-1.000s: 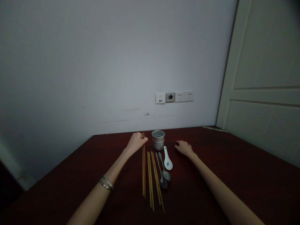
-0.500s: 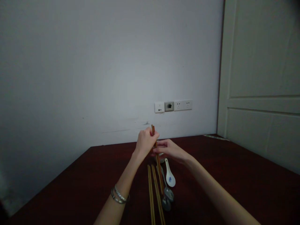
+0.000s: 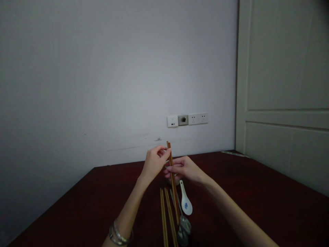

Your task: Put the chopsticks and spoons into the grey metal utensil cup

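My left hand (image 3: 153, 163) and my right hand (image 3: 183, 168) both grip a pair of brown chopsticks (image 3: 172, 181), lifted above the dark red table (image 3: 257, 206) and tilted nearly upright. The left pinches near the top end, and the right holds just below it. Behind my right hand a metal cup (image 3: 172, 180) is almost wholly hidden. Two more pairs of chopsticks (image 3: 166, 219) lie on the table below. Beside them lie a white ceramic spoon (image 3: 185, 203) with a blue mark and two metal spoons (image 3: 184, 226). Bracelets circle my left wrist.
A grey wall stands right behind the table, with a row of wall sockets (image 3: 187, 120). A white door (image 3: 282, 89) is at the right. A thin strip (image 3: 235, 154) lies at the table's far right corner.
My left hand lifted one pair of chopsticks off the table and raised it upright. My right hand came over from beside the cup and took hold of the same pair. The camera tilted up.
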The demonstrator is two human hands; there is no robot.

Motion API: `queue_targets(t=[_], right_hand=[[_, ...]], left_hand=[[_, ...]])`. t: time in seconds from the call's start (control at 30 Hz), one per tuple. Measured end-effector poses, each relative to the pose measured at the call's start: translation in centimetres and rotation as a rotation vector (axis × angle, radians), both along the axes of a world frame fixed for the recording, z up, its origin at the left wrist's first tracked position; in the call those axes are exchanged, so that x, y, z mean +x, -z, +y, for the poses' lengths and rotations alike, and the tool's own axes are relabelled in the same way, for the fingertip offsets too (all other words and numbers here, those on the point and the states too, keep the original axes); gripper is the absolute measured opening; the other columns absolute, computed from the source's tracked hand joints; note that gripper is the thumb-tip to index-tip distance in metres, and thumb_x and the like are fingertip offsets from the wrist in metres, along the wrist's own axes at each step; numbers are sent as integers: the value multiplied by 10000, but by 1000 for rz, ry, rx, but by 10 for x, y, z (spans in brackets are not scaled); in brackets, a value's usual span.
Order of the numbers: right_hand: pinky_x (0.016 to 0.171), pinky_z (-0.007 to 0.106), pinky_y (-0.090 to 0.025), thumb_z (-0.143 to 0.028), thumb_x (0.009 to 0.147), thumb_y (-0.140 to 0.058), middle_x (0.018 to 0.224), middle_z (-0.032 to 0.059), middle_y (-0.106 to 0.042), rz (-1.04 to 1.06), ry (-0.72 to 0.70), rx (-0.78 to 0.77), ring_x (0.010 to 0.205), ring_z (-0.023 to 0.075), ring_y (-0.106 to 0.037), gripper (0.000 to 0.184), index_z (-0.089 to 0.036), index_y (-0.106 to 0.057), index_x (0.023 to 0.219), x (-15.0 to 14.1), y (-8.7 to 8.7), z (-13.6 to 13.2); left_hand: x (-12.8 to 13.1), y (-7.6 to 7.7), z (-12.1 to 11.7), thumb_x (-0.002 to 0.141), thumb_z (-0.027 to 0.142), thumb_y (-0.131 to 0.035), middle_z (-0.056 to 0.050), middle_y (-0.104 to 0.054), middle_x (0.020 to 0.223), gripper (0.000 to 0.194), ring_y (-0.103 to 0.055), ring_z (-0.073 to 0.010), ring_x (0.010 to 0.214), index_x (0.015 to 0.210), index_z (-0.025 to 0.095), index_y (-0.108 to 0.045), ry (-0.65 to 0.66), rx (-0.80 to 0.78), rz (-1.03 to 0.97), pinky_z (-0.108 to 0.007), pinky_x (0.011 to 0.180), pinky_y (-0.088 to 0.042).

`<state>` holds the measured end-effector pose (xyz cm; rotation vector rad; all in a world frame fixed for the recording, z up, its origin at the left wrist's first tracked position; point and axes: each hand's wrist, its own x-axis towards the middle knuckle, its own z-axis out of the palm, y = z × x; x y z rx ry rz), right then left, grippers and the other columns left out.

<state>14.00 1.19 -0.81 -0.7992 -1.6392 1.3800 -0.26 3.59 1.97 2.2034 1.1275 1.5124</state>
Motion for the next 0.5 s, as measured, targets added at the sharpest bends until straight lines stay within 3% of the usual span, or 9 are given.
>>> queue_targets(t=[0.1,0.17,0.33,0.5], right_hand=[[621,285,-505,-366,624,-680,874,133,-670,33,-21,-22,751,190,-645,422,-93,-601,935,4,1,2],[641,310,-512,-361,632,-679,890,140,-667,44,-49,-21,767,203,-644,418,-93,-596,942,6,3,3],[649,339,-519,-364,634,-682,897,144,-664,54,-92,-23,774,215,-643,415,-93,-586,934,7,6,5],[652,328,-520,-360,652,-666,922,149,-658,31,-83,-20,780,208,-643,415,-94,-577,958,7,5,4]], left_hand=[[-3,-2,4,718,392,-550,-60,-642,791,308,-567,-138,674,839,123,-637,262,-217,-199,-230,584,-443],[-3,-1,6,690,378,-590,-64,-645,797,313,-568,-137,678,849,114,-646,349,-313,-269,-234,605,-454],[-4,3,11,679,365,-614,-64,-639,751,296,-553,-125,654,805,101,-661,404,-375,-308,-229,607,-446],[-3,3,11,659,335,-637,-44,-632,692,254,-541,-107,607,750,99,-657,374,-356,-319,-218,585,-438]])
